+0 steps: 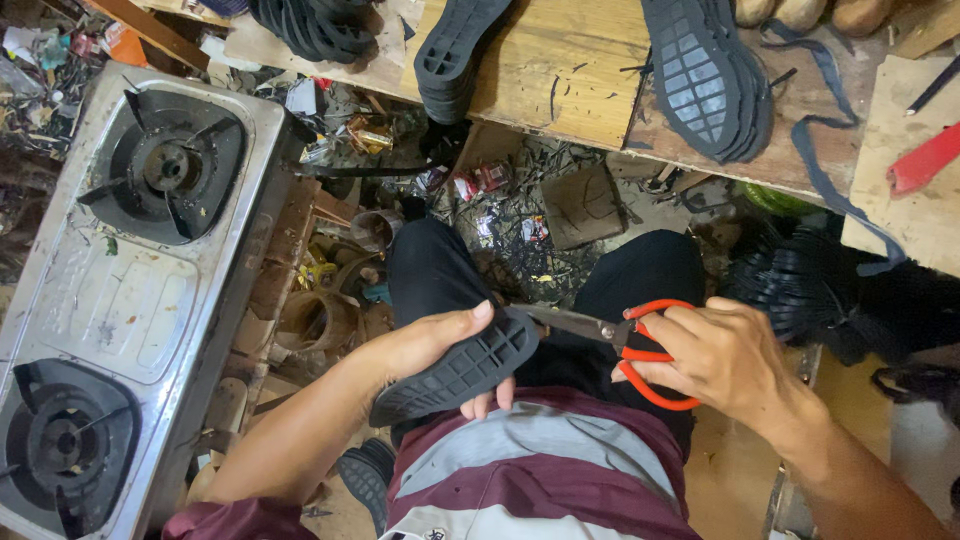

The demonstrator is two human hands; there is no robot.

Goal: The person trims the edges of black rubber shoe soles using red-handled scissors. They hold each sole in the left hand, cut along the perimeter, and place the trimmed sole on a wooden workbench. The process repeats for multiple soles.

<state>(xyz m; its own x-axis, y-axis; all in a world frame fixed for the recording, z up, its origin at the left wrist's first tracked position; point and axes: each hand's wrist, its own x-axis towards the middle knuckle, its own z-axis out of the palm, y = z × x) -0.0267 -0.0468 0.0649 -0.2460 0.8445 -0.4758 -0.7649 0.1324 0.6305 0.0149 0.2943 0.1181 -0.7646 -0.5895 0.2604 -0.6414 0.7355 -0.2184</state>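
Note:
My left hand (425,345) grips a black rubber shoe sole (460,370), tread side up, over my lap. My right hand (725,355) holds red-handled scissors (640,350) with fingers through the loops. The metal blades point left and meet the toe end of the sole. Both hands are above my black trousers and striped shirt.
A two-burner steel gas stove (130,290) stands at the left. A wooden workbench (570,80) across the top carries stacks of black soles (710,75) and a red tool (925,160). Scraps, wrappers and rubber trimmings litter the floor (520,230) between my knees.

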